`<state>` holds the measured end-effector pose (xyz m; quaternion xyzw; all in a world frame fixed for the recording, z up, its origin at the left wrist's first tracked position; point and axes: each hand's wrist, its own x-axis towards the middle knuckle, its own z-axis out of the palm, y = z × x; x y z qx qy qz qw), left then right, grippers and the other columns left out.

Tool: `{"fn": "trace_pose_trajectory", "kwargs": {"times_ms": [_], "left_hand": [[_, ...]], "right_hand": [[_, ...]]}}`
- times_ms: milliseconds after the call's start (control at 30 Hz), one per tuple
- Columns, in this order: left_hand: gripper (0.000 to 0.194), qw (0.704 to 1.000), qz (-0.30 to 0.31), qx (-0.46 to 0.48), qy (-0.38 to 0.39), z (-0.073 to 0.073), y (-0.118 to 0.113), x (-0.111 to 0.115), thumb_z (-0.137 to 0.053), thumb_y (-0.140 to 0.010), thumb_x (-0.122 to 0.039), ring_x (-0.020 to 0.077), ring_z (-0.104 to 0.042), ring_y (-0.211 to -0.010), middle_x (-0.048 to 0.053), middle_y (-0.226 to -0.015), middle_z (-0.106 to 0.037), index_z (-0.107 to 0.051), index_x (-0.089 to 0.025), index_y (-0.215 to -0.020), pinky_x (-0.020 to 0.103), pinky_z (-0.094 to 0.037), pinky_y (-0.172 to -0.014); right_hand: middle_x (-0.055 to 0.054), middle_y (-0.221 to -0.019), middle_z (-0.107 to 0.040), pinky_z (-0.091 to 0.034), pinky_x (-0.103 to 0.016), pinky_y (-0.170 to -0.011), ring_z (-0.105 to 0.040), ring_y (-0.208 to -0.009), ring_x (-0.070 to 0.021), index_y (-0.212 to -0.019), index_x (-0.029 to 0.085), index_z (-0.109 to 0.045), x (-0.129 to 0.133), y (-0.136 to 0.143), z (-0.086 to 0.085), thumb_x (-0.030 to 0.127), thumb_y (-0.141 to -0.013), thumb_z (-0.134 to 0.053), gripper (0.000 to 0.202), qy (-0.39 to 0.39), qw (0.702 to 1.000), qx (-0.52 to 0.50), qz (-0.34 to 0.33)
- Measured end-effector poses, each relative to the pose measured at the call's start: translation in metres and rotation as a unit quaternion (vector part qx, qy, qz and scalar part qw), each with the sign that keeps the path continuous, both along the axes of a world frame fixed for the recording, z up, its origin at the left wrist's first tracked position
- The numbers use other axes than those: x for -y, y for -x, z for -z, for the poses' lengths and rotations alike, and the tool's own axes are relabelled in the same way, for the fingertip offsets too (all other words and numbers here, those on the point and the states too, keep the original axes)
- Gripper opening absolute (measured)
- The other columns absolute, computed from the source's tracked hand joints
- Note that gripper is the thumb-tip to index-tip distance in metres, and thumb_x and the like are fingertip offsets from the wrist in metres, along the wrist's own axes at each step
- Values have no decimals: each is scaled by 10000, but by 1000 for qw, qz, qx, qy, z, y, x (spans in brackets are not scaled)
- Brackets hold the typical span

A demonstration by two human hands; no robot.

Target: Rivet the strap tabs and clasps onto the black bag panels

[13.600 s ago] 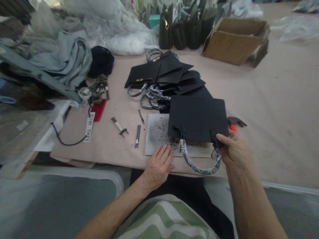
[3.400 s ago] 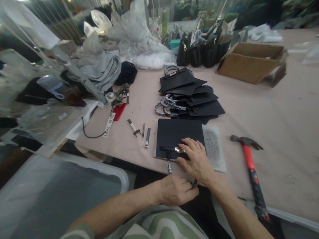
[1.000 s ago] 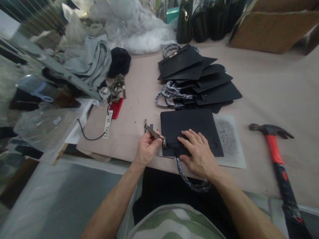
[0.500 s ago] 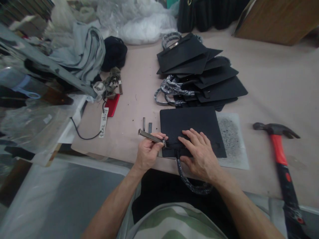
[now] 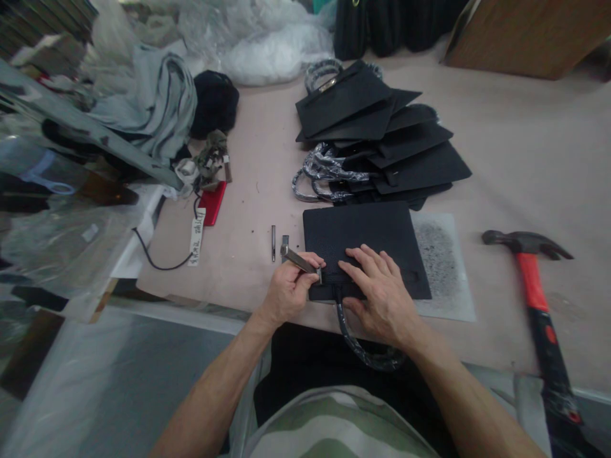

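Observation:
A flat black bag panel (image 5: 363, 229) lies at the table's front edge, its plastic-wrapped handle (image 5: 356, 343) hanging toward my lap. In my left hand (image 5: 289, 289) is a metal punch (image 5: 300, 259), gripped between thumb and fingers, its tip at the left part of the panel near the handle's base. My right hand (image 5: 382, 292) lies flat on the panel with its fingers apart. Under the panel's right side is a speckled pale sheet (image 5: 443, 267). Two small metal pieces, one a thin rod (image 5: 273, 243), lie left of the panel.
A claw hammer (image 5: 532, 273) with a red and black handle lies at the right. Behind the panel is a pile of black bag panels (image 5: 415, 152) with wrapped handles. Left are a red card (image 5: 214, 203), a dark cap (image 5: 214, 103) and grey cloth (image 5: 162, 102). A cardboard box (image 5: 520, 38) stands back right.
My left hand has tilted the punch more upright and shifted its tip slightly over the panel. My right hand stays in place on the panel. The whole view has shifted a little.

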<state>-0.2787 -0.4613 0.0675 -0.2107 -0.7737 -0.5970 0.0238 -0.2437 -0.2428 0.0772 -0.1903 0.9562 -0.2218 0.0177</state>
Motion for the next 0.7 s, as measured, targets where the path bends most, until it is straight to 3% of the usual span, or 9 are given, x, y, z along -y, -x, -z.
{"fn": "trace_pose_trajectory", "kwargs": {"times_ms": [100, 300, 700], "left_hand": [[102, 999, 23, -20, 17, -2, 4, 1, -561, -939, -159, 221, -698, -988, 107, -1042, -696, -641, -162, -1004, 372, -557, -916], [96, 997, 64, 28, -20, 1, 7, 7, -564, -952, -206, 226, -705, -989, 105, -1081, -676, -627, -171, -1015, 375, -557, -902], [112, 993, 25, -106, 47, 6, -6, -4, -521, -939, -145, 220, -662, -1042, 108, -1067, -679, -591, -175, -1021, 382, -531, -951]], "right_hand": [[-117, -1544, -447, -216, -581, -1220, -315, -1471, -351, -1379, 190, -578, 0, 0, 0, 246, -815, -650, 572, -1, 1000, 0, 0], [-122, -1540, -453, -223, -588, -1217, -326, -1467, -358, -1374, 182, -585, 0, -1, 0, 248, -817, -654, 565, -1, 1000, 0, 3], [-131, -1510, -489, -246, -612, -1206, -351, -1454, -364, -1340, 176, -606, -2, -3, 0, 229, -826, -656, 519, 24, 1000, -9, -3]]}}
